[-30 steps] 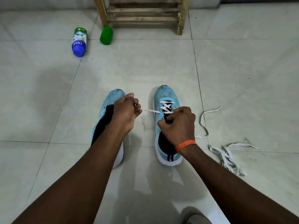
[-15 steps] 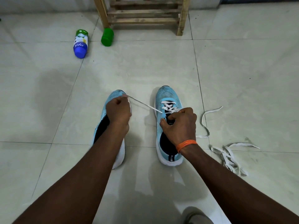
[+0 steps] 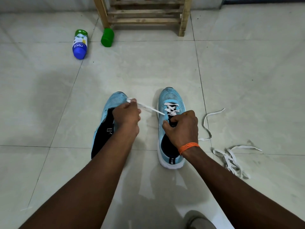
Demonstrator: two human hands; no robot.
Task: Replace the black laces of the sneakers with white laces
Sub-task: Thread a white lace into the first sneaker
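Note:
Two light blue sneakers stand side by side on the tiled floor. The right sneaker [image 3: 171,98] has a white lace [image 3: 171,108] crossed through its front eyelets. My left hand [image 3: 126,114] grips one end of that lace and holds it taut over the left sneaker [image 3: 115,100], which has no lace. My right hand [image 3: 182,128] pinches the tongue and eyelet edge of the right sneaker. The lace's other end [image 3: 207,123] trails on the floor to the right.
A second loose white lace [image 3: 231,158] lies bunched on the floor at the right. A blue and green bottle [image 3: 79,44] and a green cup [image 3: 107,37] lie at the back left by a wooden rack [image 3: 143,15].
My left hand has pulled the lace end out to the left, from near the right sneaker to over the left sneaker's toe. My right hand has stayed on the right sneaker.

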